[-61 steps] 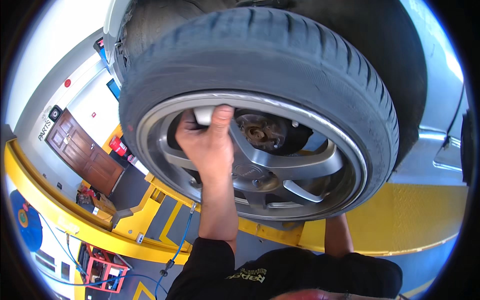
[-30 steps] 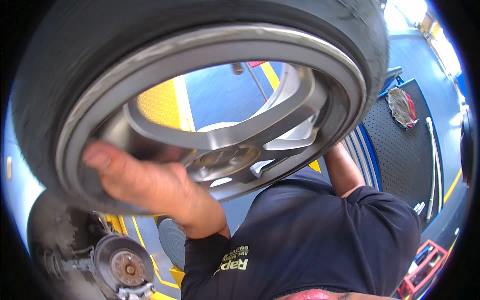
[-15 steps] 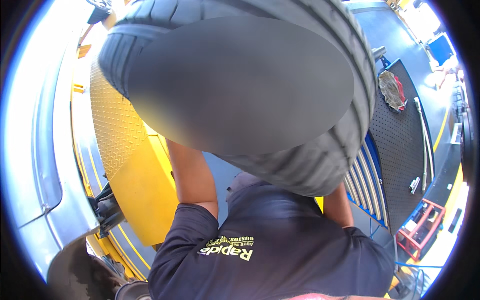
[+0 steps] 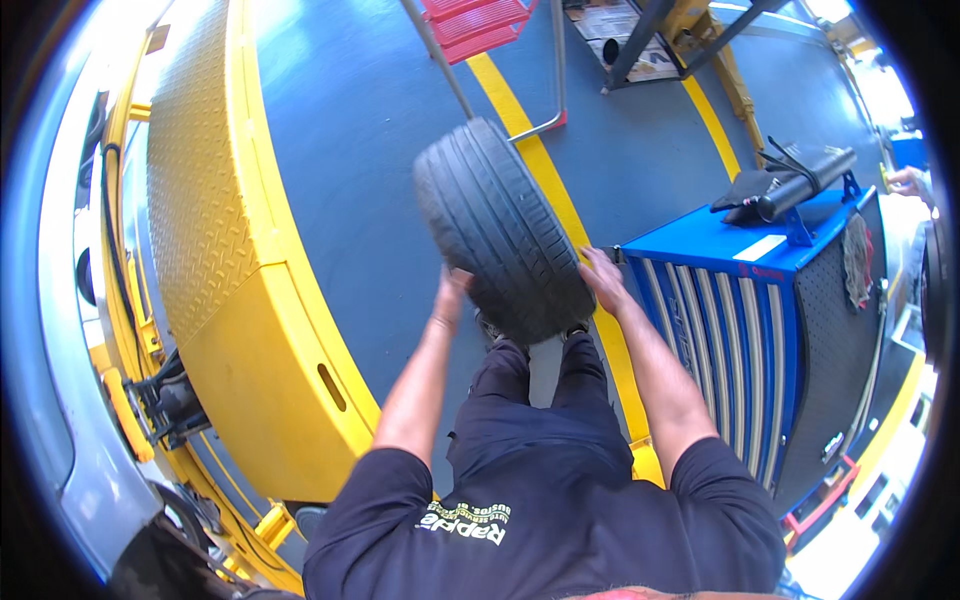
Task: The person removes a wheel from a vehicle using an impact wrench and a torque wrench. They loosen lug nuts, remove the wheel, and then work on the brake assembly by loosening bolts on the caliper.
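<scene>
A black car tire [image 4: 505, 235] with a grooved tread is upright and tilted in front of my legs, low down over the blue floor. My left hand [image 4: 454, 292] is against its left side, with the fingers partly hidden behind the rubber. On the opposite side, my right hand [image 4: 603, 280] presses on the tire's edge, fingers bent toward it. Both arms reach down and forward, so the tire sits between my two hands. Whether its bottom touches the floor cannot be made out. My shoes are partly covered by it.
A yellow lift platform [image 4: 300, 390] with tread plate runs along the left, beside a silver vehicle [image 4: 40, 400]. To the right stands a blue tool cabinet [image 4: 720, 350] with a black cylinder [image 4: 805, 183] on top. Ahead are a red step stool [image 4: 475, 25] and a yellow floor line [image 4: 545, 175].
The tire has dropped from high in front of my head to low by my legs. My arms have gone from raised to stretched downward, and both hands now show.
</scene>
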`<action>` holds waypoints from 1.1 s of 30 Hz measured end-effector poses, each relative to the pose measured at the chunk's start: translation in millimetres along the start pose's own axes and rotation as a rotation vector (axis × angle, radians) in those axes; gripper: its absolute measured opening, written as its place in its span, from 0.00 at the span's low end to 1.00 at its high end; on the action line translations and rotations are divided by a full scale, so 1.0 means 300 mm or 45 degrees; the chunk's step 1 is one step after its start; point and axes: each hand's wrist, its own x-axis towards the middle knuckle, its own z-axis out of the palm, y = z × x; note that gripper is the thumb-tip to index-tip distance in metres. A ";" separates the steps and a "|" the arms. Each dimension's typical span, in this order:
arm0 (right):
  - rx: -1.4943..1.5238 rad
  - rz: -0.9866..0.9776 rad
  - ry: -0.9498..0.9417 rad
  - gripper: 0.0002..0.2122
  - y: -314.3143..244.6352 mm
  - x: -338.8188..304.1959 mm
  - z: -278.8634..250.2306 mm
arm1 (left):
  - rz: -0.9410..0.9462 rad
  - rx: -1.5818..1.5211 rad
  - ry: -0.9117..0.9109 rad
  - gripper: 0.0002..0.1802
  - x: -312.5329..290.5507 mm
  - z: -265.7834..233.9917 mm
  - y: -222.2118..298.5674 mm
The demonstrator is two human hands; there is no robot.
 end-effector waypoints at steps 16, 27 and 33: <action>0.877 0.111 -0.065 0.52 -0.282 0.024 0.018 | 0.404 -0.686 -0.271 0.38 -0.031 -0.054 0.077; 1.323 0.252 0.320 0.36 0.264 0.123 0.030 | 0.268 0.030 -0.078 0.40 0.346 0.529 0.041; 0.973 0.613 0.548 0.48 0.282 0.200 0.008 | 0.222 0.008 -0.249 0.34 0.514 0.681 0.170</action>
